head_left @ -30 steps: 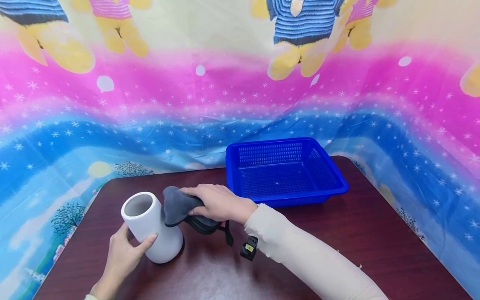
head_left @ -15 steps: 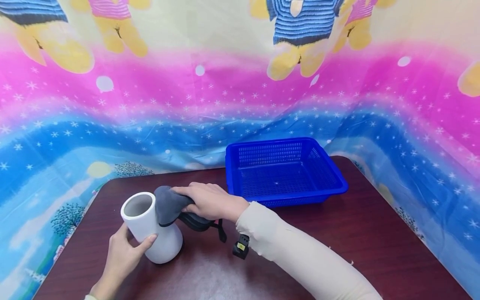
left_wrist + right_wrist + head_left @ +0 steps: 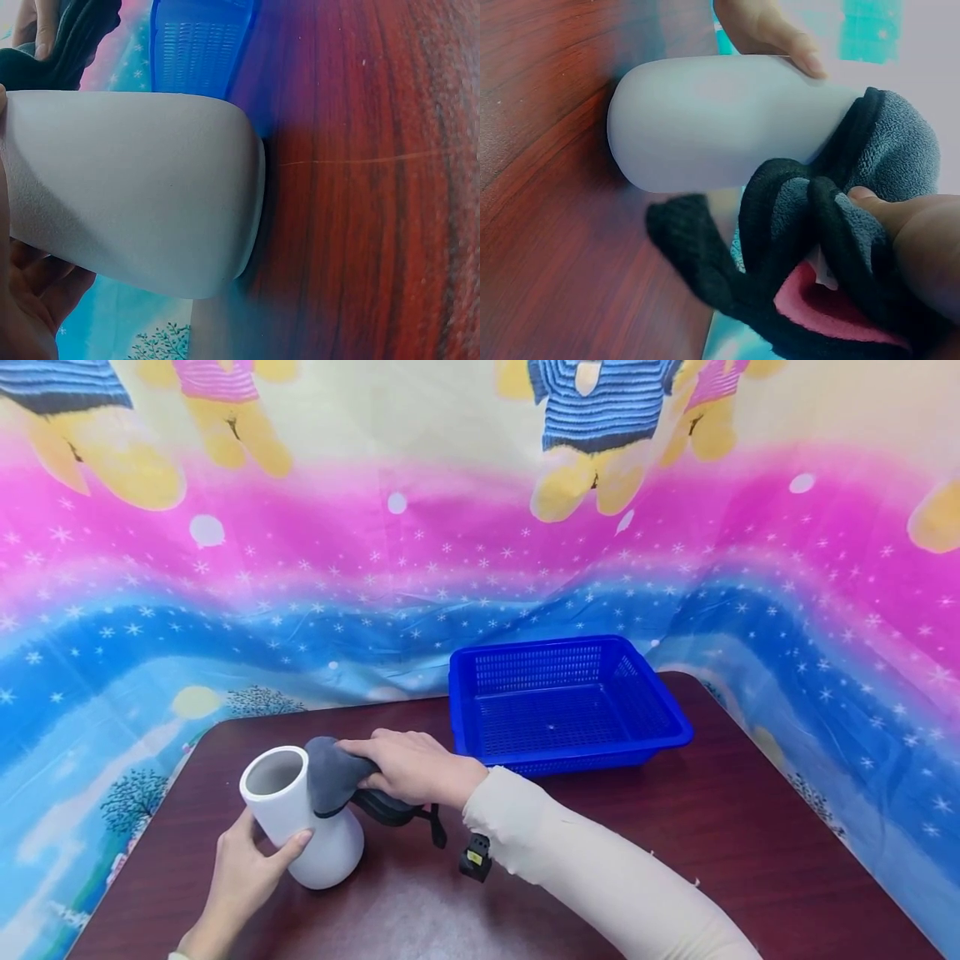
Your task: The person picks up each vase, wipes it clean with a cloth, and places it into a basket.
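A white vase (image 3: 327, 848) with a narrowed waist stands on the table, its wide mouth facing up. My left hand (image 3: 247, 872) grips it from the near left, thumb in front; in the left wrist view, fingers curl along the side of the vase (image 3: 142, 180). My right hand (image 3: 416, 766) holds a grey plush cloth (image 3: 333, 775) with black trim against the vase's upper right side. In the right wrist view the bunched cloth (image 3: 900, 142) touches the vase, and a black hanging loop (image 3: 690, 247) and a pink inner patch (image 3: 832, 311) show.
A blue perforated plastic basket (image 3: 570, 747) sits at the back right of the dark red wooden table (image 3: 675, 827). Behind the table hangs a printed cloth backdrop (image 3: 420, 560). A small black device (image 3: 476, 857) hangs at my right wrist.
My right hand has moved slightly left with the cloth, which now overlaps the vase's upper side. The left hand and vase hold almost the same place.
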`<state>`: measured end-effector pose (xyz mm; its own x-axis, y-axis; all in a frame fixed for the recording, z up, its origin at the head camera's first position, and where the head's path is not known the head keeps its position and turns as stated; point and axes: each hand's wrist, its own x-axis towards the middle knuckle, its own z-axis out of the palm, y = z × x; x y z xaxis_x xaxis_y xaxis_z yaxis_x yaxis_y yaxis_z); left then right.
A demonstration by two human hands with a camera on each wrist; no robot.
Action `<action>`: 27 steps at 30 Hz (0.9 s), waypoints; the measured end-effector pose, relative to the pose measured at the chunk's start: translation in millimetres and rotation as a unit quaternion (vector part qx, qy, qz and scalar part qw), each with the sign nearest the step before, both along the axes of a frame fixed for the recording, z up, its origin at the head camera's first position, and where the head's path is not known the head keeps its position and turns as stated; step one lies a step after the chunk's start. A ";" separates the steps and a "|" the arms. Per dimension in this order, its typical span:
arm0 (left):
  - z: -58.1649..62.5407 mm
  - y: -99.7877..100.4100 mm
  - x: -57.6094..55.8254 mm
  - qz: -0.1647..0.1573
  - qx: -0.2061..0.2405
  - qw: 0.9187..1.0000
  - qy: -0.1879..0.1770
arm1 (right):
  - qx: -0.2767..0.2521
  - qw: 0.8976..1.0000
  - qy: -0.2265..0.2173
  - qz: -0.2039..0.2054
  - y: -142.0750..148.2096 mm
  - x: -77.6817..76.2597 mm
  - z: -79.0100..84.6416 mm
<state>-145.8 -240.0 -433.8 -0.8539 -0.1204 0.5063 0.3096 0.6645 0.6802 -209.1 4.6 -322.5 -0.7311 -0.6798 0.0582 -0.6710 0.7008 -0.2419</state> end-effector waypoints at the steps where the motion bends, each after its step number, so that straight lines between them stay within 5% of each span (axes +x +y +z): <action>1: 0.0 0.1 0.1 0.000 0.001 1.000 0.001 | -0.001 1.000 -0.002 0.000 -0.4 -0.1 -0.6; 27: 0.6 1.9 1.1 0.008 -0.003 1.000 -0.017 | -0.006 1.000 -0.027 -0.006 -1.1 0.7 -22.1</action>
<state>-144.7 -238.1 -433.2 -0.8685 -0.1311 0.4781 0.2762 0.6728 0.6863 -208.3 3.5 -344.6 -0.7412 -0.6708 0.0258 -0.6484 0.7054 -0.2864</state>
